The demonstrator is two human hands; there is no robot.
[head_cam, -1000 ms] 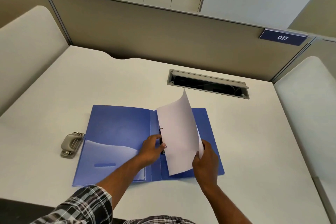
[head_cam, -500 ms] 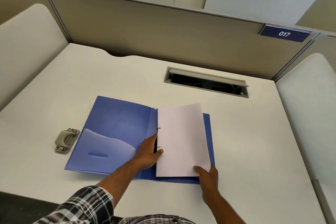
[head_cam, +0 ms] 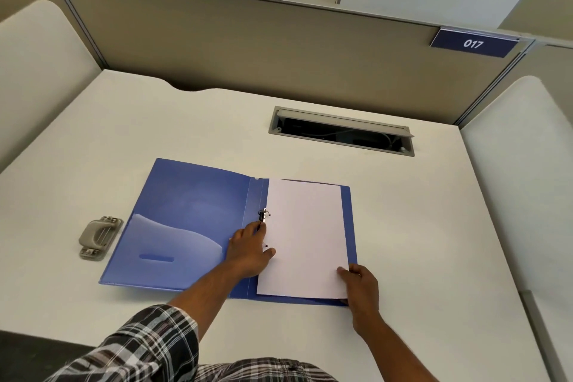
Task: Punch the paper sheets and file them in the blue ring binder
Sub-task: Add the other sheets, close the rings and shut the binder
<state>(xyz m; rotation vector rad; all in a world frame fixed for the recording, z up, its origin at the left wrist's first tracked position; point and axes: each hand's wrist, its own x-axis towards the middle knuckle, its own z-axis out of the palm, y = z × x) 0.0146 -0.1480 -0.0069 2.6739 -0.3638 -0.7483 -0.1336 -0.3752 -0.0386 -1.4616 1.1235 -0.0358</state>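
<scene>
The blue ring binder [head_cam: 186,211] lies open and flat on the white desk. White paper sheets [head_cam: 305,235] lie flat on its right half, with their left edge at the metal ring mechanism [head_cam: 263,215] on the spine. My left hand [head_cam: 249,253] rests over the lower part of the rings, its thumb on the paper's left edge. My right hand [head_cam: 361,287] pinches the sheets' near right corner. A grey hole punch [head_cam: 99,237] sits on the desk just left of the binder.
An open cable hatch [head_cam: 341,130] is set into the desk [head_cam: 434,226] behind the binder. Beige partition walls close off the back, and white side panels stand at the left and right. A blue sign reads 017 at the upper right.
The sheets, held upright and curled a second ago, have been laid flat on the binder's right half. My right hand followed them down to the near corner.
</scene>
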